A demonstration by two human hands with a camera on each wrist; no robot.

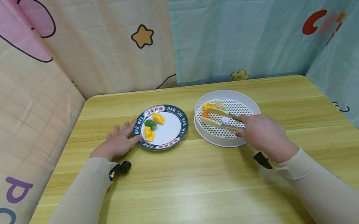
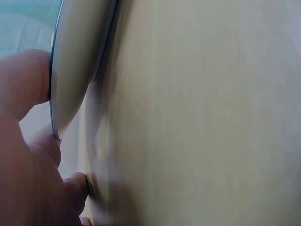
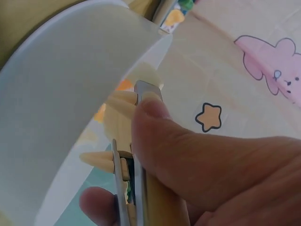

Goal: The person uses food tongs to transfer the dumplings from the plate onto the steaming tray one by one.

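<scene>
My right hand (image 1: 263, 132) grips a pair of tongs (image 1: 217, 113) with wooden-coloured tips and metal arms. Their tips are spread inside a white perforated round tray (image 1: 226, 142), near a yellow piece (image 1: 208, 105) and an orange one (image 1: 205, 113) that look like toy dumplings. A pale piece (image 1: 220, 104) lies behind the tips. My left hand (image 1: 119, 141) rests at the left side of a blue-rimmed plate (image 1: 171, 129), thumb on the rim, other fingers extended. On the plate lie two yellow dumpling-like pieces (image 1: 149, 133) and a green one (image 1: 150, 124).
Both dishes stand towards the back of a wooden table (image 1: 184, 189), the plate left of the tray with a gap between. Printed curtains (image 1: 239, 20) hang behind the table and along both sides. A black wrist device (image 1: 120, 168) sits below the left hand.
</scene>
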